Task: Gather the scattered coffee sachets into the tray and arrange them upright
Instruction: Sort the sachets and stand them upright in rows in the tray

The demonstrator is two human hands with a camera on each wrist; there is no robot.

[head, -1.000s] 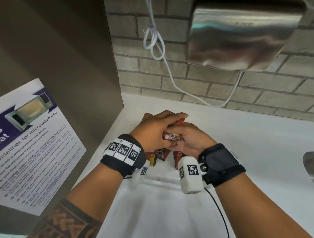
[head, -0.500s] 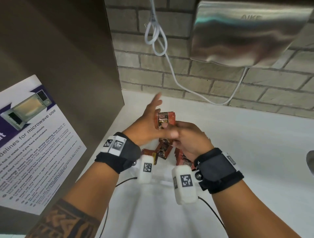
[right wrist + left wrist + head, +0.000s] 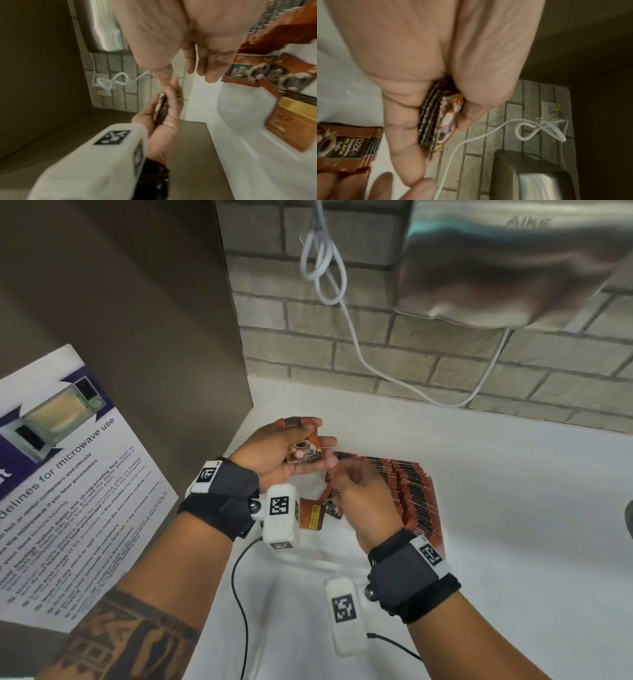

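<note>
Clearly the small stack of sachets (image 3: 303, 451) sits edge-on in the left hand (image 3: 274, 455), pinched between thumb and curled fingers, at ten o'clock from the upright row of sachets (image 3: 409, 491) in the tray (image 3: 342, 546). Just beside it, the right hand (image 3: 363, 498) hovers with relaxed fingers, holding nothing. Loosening that pinch could fan the slick packets out; a careless insertion might topple the row onto the loose sachets (image 3: 320, 510) at seven o'clock.

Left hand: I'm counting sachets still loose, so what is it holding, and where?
The left hand grips a small stack of coffee sachets by its flat faces, thumb against fingers.
</note>
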